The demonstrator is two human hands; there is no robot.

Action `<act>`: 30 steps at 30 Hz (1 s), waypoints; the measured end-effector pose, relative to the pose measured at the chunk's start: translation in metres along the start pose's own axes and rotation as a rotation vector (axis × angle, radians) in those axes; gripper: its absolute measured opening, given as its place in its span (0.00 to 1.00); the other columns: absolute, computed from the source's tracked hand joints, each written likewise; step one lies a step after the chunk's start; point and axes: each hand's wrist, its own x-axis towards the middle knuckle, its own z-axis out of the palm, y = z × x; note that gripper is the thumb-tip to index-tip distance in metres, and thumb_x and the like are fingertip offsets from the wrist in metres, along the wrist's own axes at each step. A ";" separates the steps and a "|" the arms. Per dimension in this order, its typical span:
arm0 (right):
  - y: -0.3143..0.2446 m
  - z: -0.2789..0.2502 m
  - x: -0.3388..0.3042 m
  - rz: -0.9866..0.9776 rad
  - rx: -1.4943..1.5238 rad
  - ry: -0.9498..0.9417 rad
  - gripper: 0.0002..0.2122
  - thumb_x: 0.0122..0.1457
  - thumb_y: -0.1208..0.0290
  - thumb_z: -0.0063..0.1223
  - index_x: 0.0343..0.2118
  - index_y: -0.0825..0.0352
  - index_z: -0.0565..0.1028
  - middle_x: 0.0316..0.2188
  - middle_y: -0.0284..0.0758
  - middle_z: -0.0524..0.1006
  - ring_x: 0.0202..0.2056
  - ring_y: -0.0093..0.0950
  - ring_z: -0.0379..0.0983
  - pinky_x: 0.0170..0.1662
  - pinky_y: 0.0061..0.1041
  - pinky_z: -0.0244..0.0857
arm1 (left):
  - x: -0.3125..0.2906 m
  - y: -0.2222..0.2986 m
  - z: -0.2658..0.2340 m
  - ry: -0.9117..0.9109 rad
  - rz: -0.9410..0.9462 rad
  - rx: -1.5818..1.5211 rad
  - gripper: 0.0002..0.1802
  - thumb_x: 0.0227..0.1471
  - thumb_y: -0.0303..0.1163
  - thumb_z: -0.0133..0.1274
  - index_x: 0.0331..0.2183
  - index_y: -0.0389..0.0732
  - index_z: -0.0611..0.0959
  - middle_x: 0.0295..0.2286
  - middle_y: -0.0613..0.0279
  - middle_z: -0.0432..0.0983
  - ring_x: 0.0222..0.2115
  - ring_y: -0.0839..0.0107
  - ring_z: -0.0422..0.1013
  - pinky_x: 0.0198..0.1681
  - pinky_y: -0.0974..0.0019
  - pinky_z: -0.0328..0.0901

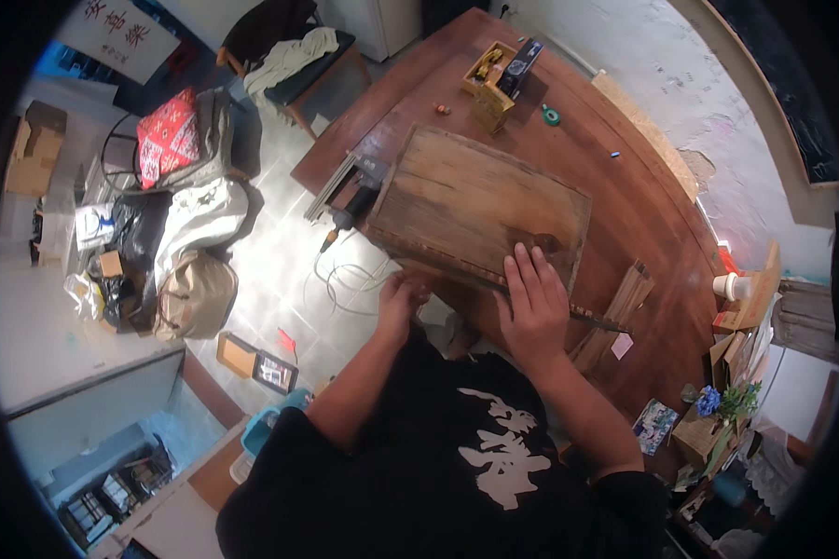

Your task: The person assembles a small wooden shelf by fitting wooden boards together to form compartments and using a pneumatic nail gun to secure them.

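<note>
A worn wooden box or thick panel lies on the reddish-brown table, its brown top facing up. My right hand rests flat on its near edge toward the right, fingers stretched out, beside a dark round knot or stain. A long thin dark strip runs along that near edge and sticks out past the right corner. My left hand is by the near left corner with its fingers curled in. Whatever it may hold is hidden.
Left of the panel lies a black tool with an orange tip, a pale cable below it. Behind are an open yellow box and green tape roll. Thin wooden slats lie right. A chair and bags stand left.
</note>
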 end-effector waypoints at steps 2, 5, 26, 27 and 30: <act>-0.007 -0.003 -0.008 -0.008 -0.001 -0.042 0.23 0.56 0.74 0.64 0.57 0.65 0.78 0.62 0.40 0.75 0.64 0.43 0.70 0.64 0.42 0.65 | -0.052 0.041 0.039 -0.036 0.202 -0.267 0.32 0.59 0.34 0.58 0.63 0.49 0.67 0.57 0.56 0.69 0.56 0.63 0.70 0.58 0.48 0.68; -0.005 -0.002 -0.012 -0.028 0.045 -0.068 0.24 0.55 0.73 0.66 0.56 0.64 0.79 0.63 0.40 0.74 0.64 0.44 0.69 0.64 0.43 0.66 | -0.088 0.064 0.094 -0.063 0.305 -0.463 0.41 0.55 0.35 0.65 0.65 0.53 0.62 0.61 0.60 0.63 0.61 0.62 0.64 0.63 0.42 0.64; 0.116 -0.023 0.092 0.540 0.261 -0.449 0.38 0.51 0.40 0.70 0.49 0.74 0.75 0.46 0.53 0.81 0.49 0.46 0.78 0.55 0.42 0.70 | -0.011 0.095 0.150 0.038 0.395 -0.276 0.64 0.45 0.30 0.74 0.71 0.43 0.47 0.61 0.48 0.62 0.60 0.57 0.65 0.63 0.54 0.65; 0.115 -0.021 0.086 0.545 0.254 -0.384 0.37 0.51 0.40 0.70 0.47 0.74 0.76 0.44 0.52 0.81 0.47 0.46 0.79 0.53 0.43 0.71 | -0.011 0.088 0.152 0.037 0.414 -0.224 0.65 0.45 0.30 0.74 0.71 0.43 0.46 0.61 0.48 0.62 0.60 0.57 0.65 0.63 0.54 0.66; 0.108 -0.021 0.074 0.558 0.227 -0.354 0.39 0.52 0.37 0.69 0.49 0.75 0.75 0.44 0.53 0.81 0.49 0.48 0.79 0.53 0.43 0.71 | -0.006 0.084 0.151 0.034 0.449 -0.116 0.66 0.45 0.31 0.74 0.72 0.42 0.44 0.61 0.47 0.62 0.61 0.56 0.65 0.64 0.54 0.65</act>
